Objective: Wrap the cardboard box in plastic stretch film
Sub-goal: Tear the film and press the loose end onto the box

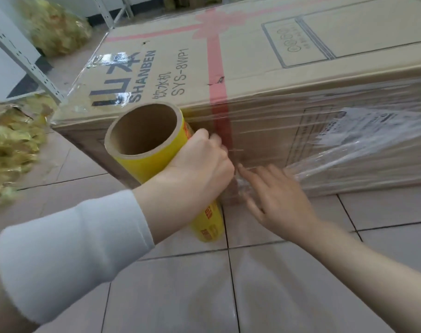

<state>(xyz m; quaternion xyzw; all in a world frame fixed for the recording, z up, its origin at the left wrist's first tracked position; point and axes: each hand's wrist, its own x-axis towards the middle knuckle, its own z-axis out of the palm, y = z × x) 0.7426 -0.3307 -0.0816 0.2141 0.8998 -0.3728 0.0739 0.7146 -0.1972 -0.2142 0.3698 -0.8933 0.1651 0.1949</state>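
Standing on the floor (pixel 288 284), the cardboard box (pixel 252 68) has stretch film (pixel 349 111) over its near side and one top corner, its top seemingly mostly bare; the left hand (pixel 199 162) grips the roll (pixel 142 165), the right hand (pixel 279 195), fingers straight, presses film flat there.

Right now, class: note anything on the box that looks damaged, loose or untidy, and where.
Two things. On the cardboard box side, beside the right hand, the stretch film bunches into a loose rope instead of lying flat. On top, the pink band is torn near the front edge.
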